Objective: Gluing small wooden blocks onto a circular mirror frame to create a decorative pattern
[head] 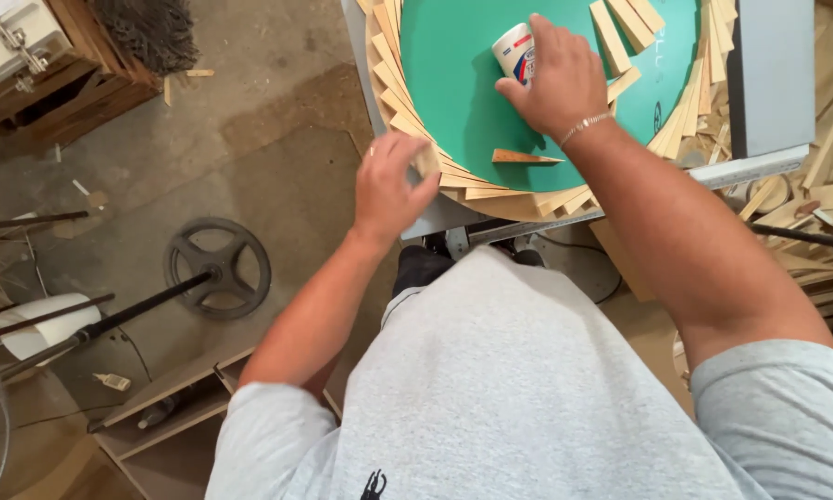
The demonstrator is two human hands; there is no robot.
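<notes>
A round green disc (453, 83) lies on a grey table (773, 74), ringed by several pale wooden wedges (393, 88) fanned along its edge. My left hand (390, 183) pinches one small wood piece (425, 159) at the ring's lower left edge. On the disc, my right hand (557, 79) grips a white glue bottle (513, 51) with a red and blue label. A brown wedge (523, 157) lies loose on the green surface just below that hand. More loose wedges (625, 28) rest on the disc at the upper right.
Concrete floor spreads to the left, with a black metal wheel (218, 267) and a dark rod (111, 319) lying across it. Wooden crates (64, 74) stand at top left. Wood offcuts (819, 199) pile up at the right. A low wooden shelf (171, 407) sits below left.
</notes>
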